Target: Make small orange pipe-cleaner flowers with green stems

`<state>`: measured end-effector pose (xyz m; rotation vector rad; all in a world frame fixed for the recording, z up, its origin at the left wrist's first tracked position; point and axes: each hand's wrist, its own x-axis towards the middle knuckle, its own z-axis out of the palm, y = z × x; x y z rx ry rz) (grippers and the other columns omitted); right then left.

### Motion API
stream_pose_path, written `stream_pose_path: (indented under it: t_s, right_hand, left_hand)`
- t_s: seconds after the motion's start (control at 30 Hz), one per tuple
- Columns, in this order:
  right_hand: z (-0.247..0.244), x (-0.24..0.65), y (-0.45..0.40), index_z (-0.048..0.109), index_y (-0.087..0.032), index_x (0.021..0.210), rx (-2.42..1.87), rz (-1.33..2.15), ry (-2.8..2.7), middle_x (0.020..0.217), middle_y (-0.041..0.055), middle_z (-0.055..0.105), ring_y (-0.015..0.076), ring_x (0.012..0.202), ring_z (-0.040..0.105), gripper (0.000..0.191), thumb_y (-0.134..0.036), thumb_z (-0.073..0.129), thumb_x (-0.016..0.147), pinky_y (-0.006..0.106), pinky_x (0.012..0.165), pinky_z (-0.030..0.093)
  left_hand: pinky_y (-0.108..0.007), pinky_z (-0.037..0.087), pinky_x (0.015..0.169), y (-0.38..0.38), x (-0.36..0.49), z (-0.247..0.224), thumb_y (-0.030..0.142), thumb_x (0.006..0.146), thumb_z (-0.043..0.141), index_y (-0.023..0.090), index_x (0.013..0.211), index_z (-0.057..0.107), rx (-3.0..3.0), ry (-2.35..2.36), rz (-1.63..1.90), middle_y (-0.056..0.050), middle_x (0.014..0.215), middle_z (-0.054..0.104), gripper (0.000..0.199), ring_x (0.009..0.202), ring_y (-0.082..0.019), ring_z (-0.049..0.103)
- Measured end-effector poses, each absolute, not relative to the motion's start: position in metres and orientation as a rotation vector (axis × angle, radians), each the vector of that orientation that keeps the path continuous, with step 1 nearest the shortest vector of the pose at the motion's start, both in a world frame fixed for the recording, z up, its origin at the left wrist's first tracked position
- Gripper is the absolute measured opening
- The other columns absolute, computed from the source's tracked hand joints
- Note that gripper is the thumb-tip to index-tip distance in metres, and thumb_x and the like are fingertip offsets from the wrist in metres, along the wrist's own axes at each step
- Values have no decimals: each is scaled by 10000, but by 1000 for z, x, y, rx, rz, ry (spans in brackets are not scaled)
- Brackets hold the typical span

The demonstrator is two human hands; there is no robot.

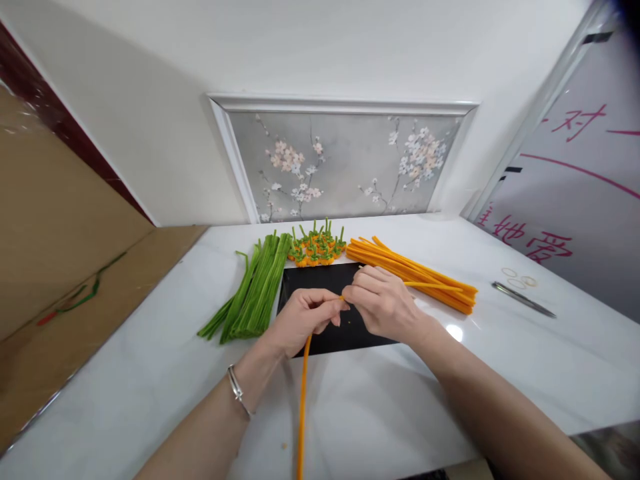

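Note:
My left hand [314, 313] and my right hand [381, 298] meet above a black mat [325, 343], both pinching an orange pipe cleaner [302, 407]. A long end of it hangs from under my left hand toward the table's front edge. Between the fingertips only a short bit of orange shows; its exact shape there is hidden. Left of the mat lies a bundle of green pipe cleaners [257, 293]. Beyond my right hand is a bundle of orange pipe cleaners [425, 277]. Behind the mat stand several small orange pieces with green stems [317, 247].
Tweezers [524, 299] and several thin rings [517, 279] lie at the right on the white tabletop [500, 373]. Cardboard [65, 267] borders the left side. A wall with a framed floral panel [350, 163] closes off the back, and a whiteboard [590, 173] with red writing stands at the right.

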<state>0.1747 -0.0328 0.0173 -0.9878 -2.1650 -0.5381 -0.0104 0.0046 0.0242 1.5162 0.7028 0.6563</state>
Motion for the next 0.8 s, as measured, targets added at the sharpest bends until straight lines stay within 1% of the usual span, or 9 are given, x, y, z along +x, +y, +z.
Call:
stream_pose_path:
  t_s: [0.17,0.27,0.37,0.43,0.5,0.57,0.63,0.73,0.8]
  right_hand:
    - [13,161,-33,548,-175,689,-1225,-373,-2075,667,30,513,161,656,429,202,-116,431,842,293,601,296]
    - [13,155,-32,530,-182,673,-1364,120,-1937,633,7,498,139,608,432,172,-131,440,810,269,569,288]
    - [16,157,-30,510,-186,639,-1363,845,-1653,545,-37,393,108,503,347,161,-220,472,791,249,502,253]
    - [17,160,-28,481,-191,632,-1291,1192,-1483,523,-60,329,93,462,282,158,-271,487,769,241,466,239]
    - [16,163,-26,464,-194,630,-1249,1323,-1447,507,-72,307,88,445,257,143,-273,498,745,240,447,247]
    - [14,166,-25,501,-184,645,-1260,1288,-1477,504,-67,330,92,451,289,143,-270,511,759,240,452,271]
    - [13,168,-26,588,-168,771,-1260,1069,-1577,576,-35,447,110,513,398,129,-271,521,810,241,498,333]
    - [10,172,-27,606,-199,1086,-1169,453,-1874,949,50,623,156,809,579,230,-227,522,874,268,691,449]
    - [8,175,-26,601,-212,1143,-1092,86,-2046,1116,78,624,177,957,596,261,-185,506,902,291,800,454]
  left_hand:
    - [-218,351,552,8,-14,23,189,879,514,147,674,633,2389,838,896,7,625,603,241,568,-96,506]
    - [-249,339,555,10,-15,16,155,922,449,147,692,603,2916,798,1015,-4,620,577,277,561,-113,499]
    - [-277,328,563,12,-15,12,138,939,420,157,737,602,3227,770,1023,-2,603,556,273,567,-133,495]
    - [-280,338,583,12,-13,10,146,945,414,159,779,618,3233,771,1034,-6,619,570,264,590,-138,507]
    - [-267,350,597,12,-12,10,160,946,414,161,803,635,3059,795,1020,-13,661,598,264,619,-133,523]
    - [-244,352,585,13,-12,9,185,934,437,164,766,642,2723,829,943,-9,674,608,266,617,-119,521]
    - [-223,322,527,15,-13,7,223,905,485,156,688,628,2301,845,818,7,614,575,269,549,-97,473]
    - [-203,198,432,19,-14,6,263,841,567,140,682,622,1641,793,661,43,503,472,209,425,-54,317]
    - [-193,136,412,19,-13,6,279,799,618,135,711,617,1327,729,609,64,474,423,168,394,-34,234]
